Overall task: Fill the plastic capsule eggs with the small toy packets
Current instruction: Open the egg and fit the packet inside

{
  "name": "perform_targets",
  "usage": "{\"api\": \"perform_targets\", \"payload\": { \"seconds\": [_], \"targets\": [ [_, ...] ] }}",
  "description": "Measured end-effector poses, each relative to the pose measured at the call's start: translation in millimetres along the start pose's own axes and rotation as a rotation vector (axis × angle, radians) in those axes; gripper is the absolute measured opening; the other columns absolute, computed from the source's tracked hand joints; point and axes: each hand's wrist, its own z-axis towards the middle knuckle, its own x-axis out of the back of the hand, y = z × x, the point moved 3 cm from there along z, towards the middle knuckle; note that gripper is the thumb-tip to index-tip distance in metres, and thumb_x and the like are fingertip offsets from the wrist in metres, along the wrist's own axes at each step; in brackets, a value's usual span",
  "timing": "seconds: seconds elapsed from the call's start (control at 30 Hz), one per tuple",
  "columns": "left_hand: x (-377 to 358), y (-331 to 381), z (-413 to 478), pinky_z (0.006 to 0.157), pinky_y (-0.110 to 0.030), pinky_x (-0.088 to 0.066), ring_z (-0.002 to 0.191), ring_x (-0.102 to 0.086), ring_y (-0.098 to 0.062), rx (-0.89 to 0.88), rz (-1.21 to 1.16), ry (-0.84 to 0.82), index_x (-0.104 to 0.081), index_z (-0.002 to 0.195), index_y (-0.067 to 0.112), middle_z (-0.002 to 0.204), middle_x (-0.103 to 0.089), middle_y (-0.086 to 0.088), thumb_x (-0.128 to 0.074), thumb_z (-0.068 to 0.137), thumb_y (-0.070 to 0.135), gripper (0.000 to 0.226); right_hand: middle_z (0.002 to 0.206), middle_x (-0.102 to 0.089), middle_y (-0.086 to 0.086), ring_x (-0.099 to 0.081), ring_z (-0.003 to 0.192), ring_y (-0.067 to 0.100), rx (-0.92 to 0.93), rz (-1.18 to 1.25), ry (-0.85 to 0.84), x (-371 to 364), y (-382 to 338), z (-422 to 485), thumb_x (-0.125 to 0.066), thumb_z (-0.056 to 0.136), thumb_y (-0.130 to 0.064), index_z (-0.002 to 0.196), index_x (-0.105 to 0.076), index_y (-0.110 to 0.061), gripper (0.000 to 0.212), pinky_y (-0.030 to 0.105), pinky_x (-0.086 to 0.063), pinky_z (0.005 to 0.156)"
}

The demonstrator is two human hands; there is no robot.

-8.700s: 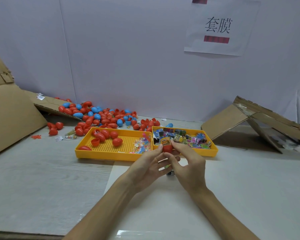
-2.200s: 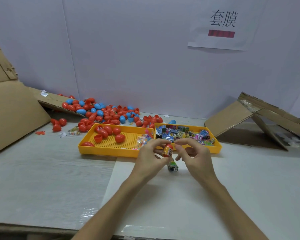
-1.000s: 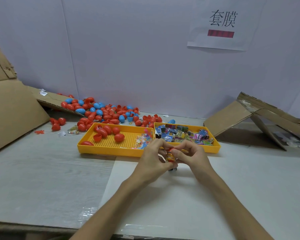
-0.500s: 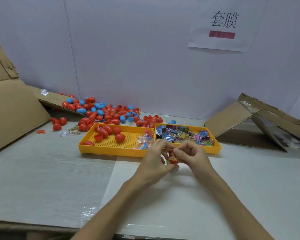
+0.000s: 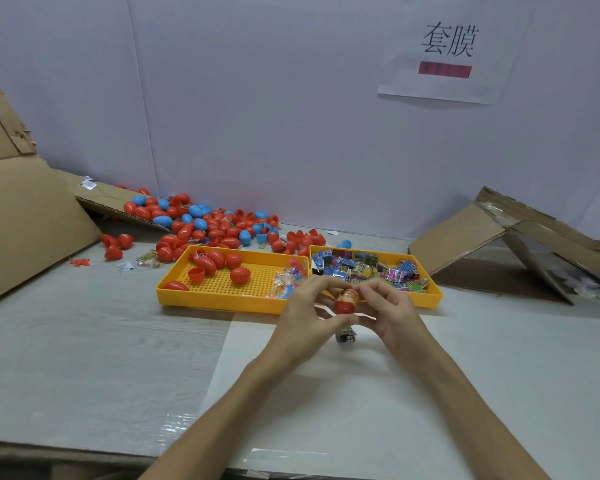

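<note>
You face a pale lilac wall [image 5: 257,116] with 1 paper sign [image 5: 447,53] high on your right. Your grey bench [image 5: 84,341] carries a cardboard slab [image 5: 21,220] at left, folded cardboard [image 5: 499,244] at right.

Grey table [image 5: 84,341]: white sheet [image 5: 361,393] at 6 o'clock; egg tray [image 5: 219,304] beside packet tray [image 5: 432,299] at 12; loose capsule eggs [image 5: 215,230] at 11; cardboard [image 5: 25,220] at 9 and 3.

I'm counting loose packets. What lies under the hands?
A small dark packet on the white sheet, below the left hand and right hand holding the red egg; its far end is covered.
</note>
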Motion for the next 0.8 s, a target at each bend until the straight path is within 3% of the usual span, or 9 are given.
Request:
{"api": "perform_targets", "payload": {
  "seconds": [0.23, 0.53, 0.8],
  "targets": [
    [1.7, -3.8, -0.4, 0.081, -0.03, -0.06, 0.094, -0.074, -0.022, 0.273, -0.483, -0.047, -0.067, 0.118, 0.025, 0.099, -0.077, -0.006, -0.072, 0.088, 0.033, 0.032, 0.101, -0.075, 0.009, -0.071, 0.088, 0.023, 0.091, -0.184, 0.063, 1.7, -4.1, -1.5, -0.079, 0.079, -0.03, 0.1, -0.075, -0.025, 0.022, 0.028, -0.056, 0.069],
    [-0.2, -5.6, -0.7, 0.09, -0.038, -0.06, 0.093, -0.075, -0.029, 0.282, -0.492, -0.096, -0.067, 0.121, 0.018, 0.099, -0.077, -0.012, -0.062, 0.099, 0.028, 0.025, 0.092, -0.075, 0.007, -0.07, 0.076, 0.019, 0.172, -0.281, 0.105, -0.2, -7.6, -4.3, -0.076, 0.082, -0.031, 0.098, -0.077, -0.026, 0.017, 0.027, -0.056, 0.064],
    [0.9, -7.0, -0.6, 0.079, -0.028, -0.059, 0.092, -0.076, -0.027, 0.28, -0.492, -0.089, -0.068, 0.119, 0.02, 0.097, -0.078, -0.01, -0.064, 0.098, 0.029, 0.023, 0.096, -0.077, 0.0, -0.071, 0.076, 0.015, 0.181, -0.292, 0.073, -2.6, -8.6, -4.9, -0.077, 0.078, -0.026, 0.096, -0.08, -0.036, 0.021, 0.026, -0.056, 0.066]
  ]
}}
